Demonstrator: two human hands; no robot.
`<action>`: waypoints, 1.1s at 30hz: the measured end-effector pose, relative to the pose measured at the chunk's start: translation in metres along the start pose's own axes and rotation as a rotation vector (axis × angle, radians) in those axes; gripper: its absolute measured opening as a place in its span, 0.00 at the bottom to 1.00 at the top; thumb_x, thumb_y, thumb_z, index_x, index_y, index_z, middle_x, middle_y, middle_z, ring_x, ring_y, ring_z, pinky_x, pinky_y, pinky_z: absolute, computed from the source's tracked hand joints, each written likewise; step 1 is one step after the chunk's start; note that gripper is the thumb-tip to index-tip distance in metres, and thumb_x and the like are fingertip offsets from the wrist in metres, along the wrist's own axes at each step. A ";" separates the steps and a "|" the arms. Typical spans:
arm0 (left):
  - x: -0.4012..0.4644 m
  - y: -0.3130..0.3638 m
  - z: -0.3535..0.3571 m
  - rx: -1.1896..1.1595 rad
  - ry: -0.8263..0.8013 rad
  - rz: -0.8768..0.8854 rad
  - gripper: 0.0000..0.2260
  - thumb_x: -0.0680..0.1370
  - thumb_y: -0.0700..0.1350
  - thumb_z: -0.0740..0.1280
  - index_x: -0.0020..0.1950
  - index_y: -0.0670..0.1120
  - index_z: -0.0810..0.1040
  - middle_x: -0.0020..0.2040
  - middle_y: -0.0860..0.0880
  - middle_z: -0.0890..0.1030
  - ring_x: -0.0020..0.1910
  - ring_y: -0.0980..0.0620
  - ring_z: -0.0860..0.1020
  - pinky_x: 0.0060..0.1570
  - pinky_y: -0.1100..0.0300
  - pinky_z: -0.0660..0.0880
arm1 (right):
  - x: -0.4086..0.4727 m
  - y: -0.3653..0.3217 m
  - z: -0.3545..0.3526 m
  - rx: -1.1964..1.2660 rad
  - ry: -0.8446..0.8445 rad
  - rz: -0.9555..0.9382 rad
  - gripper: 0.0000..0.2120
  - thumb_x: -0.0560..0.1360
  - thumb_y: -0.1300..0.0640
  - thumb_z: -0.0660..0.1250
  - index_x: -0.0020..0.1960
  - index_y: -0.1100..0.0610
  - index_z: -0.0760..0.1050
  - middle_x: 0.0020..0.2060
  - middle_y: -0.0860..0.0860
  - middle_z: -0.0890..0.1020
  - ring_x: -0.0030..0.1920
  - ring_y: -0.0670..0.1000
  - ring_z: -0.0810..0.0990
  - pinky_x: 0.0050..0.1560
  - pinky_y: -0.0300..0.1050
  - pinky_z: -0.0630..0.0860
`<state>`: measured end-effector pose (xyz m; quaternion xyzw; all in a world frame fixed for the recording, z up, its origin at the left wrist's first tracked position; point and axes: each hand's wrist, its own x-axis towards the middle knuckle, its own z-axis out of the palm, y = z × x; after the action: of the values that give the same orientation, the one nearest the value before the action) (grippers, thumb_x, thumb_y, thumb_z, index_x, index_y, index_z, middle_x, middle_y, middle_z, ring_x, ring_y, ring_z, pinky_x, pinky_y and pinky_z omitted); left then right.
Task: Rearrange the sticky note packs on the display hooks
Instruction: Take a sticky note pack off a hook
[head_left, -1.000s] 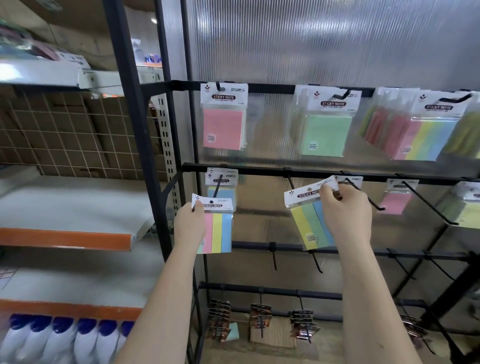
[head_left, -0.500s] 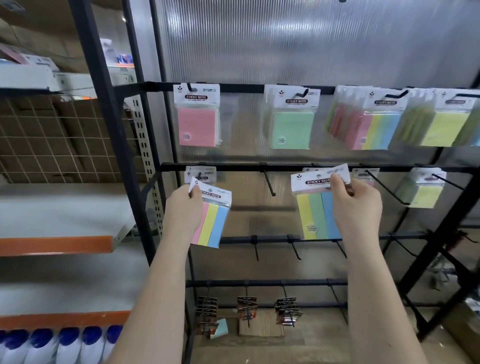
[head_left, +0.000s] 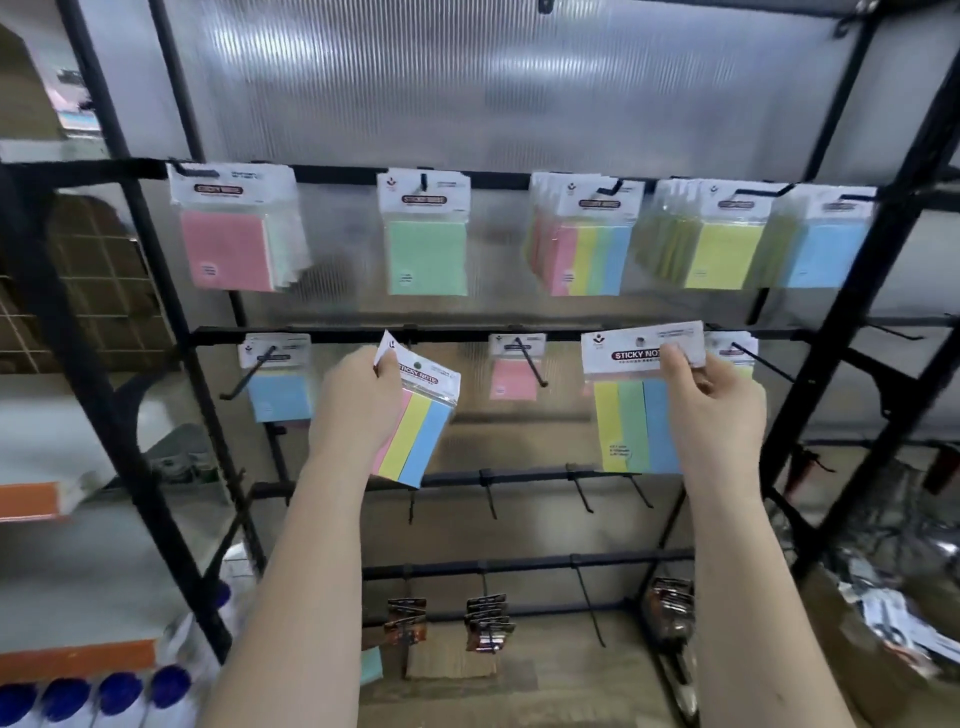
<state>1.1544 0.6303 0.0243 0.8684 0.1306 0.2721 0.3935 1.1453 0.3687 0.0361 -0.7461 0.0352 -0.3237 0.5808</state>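
While pinched by their glossy cards, two striped rectangular packs (head_left: 415, 431) (head_left: 636, 421).

Five packs hang along the top rail (head_left: 498, 179) of the rack. On the middle rail (head_left: 467, 335) below, three hang apart. The left hand (head_left: 358, 400) holds a tilted pack (head_left: 415, 426) before that rail; the right hand (head_left: 717, 395) holds another pack (head_left: 636, 400), seemingly clear of any hook (head_left: 530, 364).

Striped packs (head_left: 415, 415) in both hands (head_left: 358, 400)
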 end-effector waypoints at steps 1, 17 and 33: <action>-0.007 0.008 0.009 -0.006 0.007 -0.009 0.15 0.81 0.47 0.53 0.40 0.42 0.71 0.37 0.47 0.75 0.37 0.47 0.72 0.36 0.55 0.66 | 0.007 0.004 -0.012 0.014 -0.027 -0.013 0.19 0.77 0.48 0.64 0.42 0.65 0.76 0.31 0.61 0.71 0.31 0.46 0.63 0.33 0.42 0.58; -0.072 0.066 0.068 0.080 0.153 -0.153 0.17 0.81 0.47 0.53 0.42 0.37 0.70 0.37 0.45 0.73 0.34 0.48 0.69 0.32 0.56 0.63 | 0.076 0.044 -0.076 0.078 -0.230 -0.041 0.14 0.77 0.52 0.66 0.34 0.55 0.75 0.20 0.42 0.70 0.23 0.42 0.63 0.23 0.32 0.58; 0.002 0.055 0.050 -0.069 0.129 -0.108 0.16 0.79 0.44 0.56 0.32 0.46 0.58 0.29 0.50 0.62 0.29 0.50 0.60 0.31 0.55 0.55 | 0.116 -0.003 0.027 0.262 -0.208 -0.173 0.10 0.77 0.50 0.67 0.37 0.49 0.78 0.32 0.47 0.79 0.33 0.43 0.72 0.33 0.37 0.68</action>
<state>1.1854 0.5648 0.0395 0.8267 0.1929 0.3104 0.4279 1.2500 0.3421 0.0869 -0.6938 -0.1318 -0.2956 0.6433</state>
